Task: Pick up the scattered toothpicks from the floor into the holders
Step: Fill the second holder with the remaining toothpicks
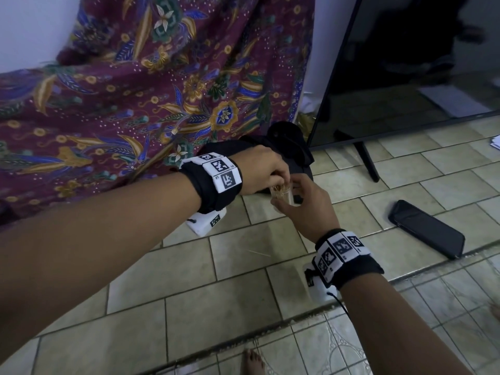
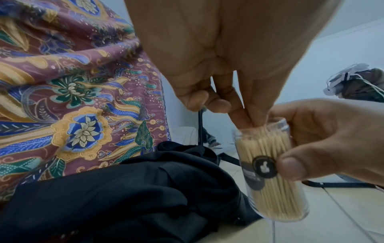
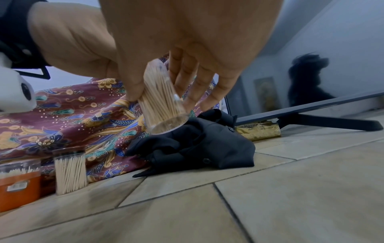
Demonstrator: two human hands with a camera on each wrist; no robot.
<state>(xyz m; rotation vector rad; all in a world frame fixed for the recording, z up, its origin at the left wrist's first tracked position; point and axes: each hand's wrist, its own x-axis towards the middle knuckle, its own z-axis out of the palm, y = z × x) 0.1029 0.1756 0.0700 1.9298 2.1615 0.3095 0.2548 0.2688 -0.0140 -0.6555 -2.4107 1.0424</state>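
My right hand [image 1: 304, 203] grips a clear toothpick holder [image 1: 283, 194], packed with toothpicks, and holds it tilted above the tiled floor. In the left wrist view the holder [image 2: 270, 172] shows a round black label. Two straight fingers [image 2: 248, 120] of my left hand [image 1: 280, 177] press on the toothpick tips at its mouth; thumb and forefinger are curled above. One loose toothpick [image 1: 259, 253] lies on a tile below both hands. A second clear holder [image 3: 70, 174] and an orange one [image 3: 18, 185] stand on the floor at the left.
A crumpled black cloth [image 1: 286, 147] lies just behind the hands. Purple patterned fabric [image 1: 108, 104] drapes at the left. A black TV [image 1: 405, 63] on a stand leg [image 1: 368, 163] is at the right, a dark phone [image 1: 427, 228] on the tiles, a gold packet [image 3: 257, 131] under the TV.
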